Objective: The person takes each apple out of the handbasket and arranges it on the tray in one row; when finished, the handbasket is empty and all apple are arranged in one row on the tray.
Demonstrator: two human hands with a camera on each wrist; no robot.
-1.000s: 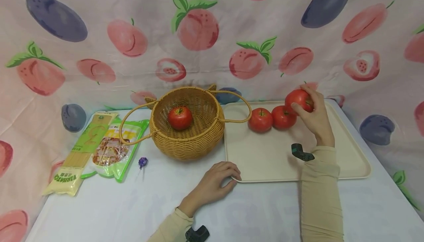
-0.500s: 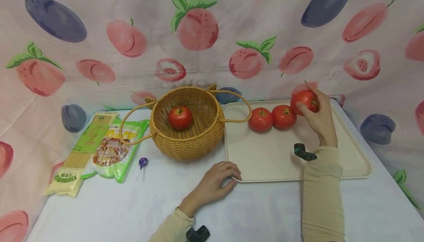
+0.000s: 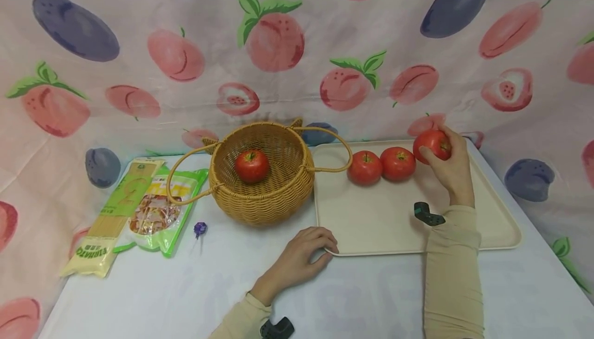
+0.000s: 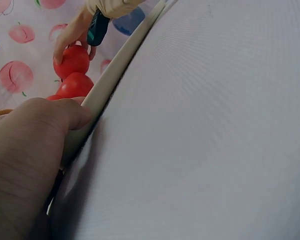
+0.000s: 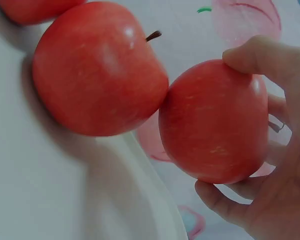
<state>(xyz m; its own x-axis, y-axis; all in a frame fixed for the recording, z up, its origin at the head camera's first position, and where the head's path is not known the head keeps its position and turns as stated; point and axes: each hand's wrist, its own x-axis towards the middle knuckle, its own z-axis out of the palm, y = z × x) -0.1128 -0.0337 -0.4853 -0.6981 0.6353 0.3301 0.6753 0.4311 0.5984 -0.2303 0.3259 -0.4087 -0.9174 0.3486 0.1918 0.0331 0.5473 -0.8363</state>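
My right hand (image 3: 450, 166) grips a red apple (image 3: 431, 146) over the back right part of the beige tray (image 3: 371, 225), thumb on one side and fingers on the other. In the right wrist view this held apple (image 5: 215, 122) overlaps the edge of a second apple (image 5: 100, 70). Two more red apples, a left one (image 3: 365, 168) and a right one (image 3: 398, 164), sit side by side at the tray's back. My left hand (image 3: 299, 256) holds the tray's front left corner, its thumb along the rim (image 4: 102, 90) in the left wrist view.
Left of the tray stands a wicker basket (image 3: 264, 207) with one apple (image 3: 252, 166) inside and its two handles spread outward. Farther left lie a noodle pack (image 3: 113, 210), a green-and-white food bag (image 3: 158, 210) and a purple lollipop (image 3: 200, 229). A fruit-print cloth hangs behind.
My right hand has moved a little to the right and slightly down with its apple, widening its offset from the two apples on the tray. My left hand stays at the tray corner.
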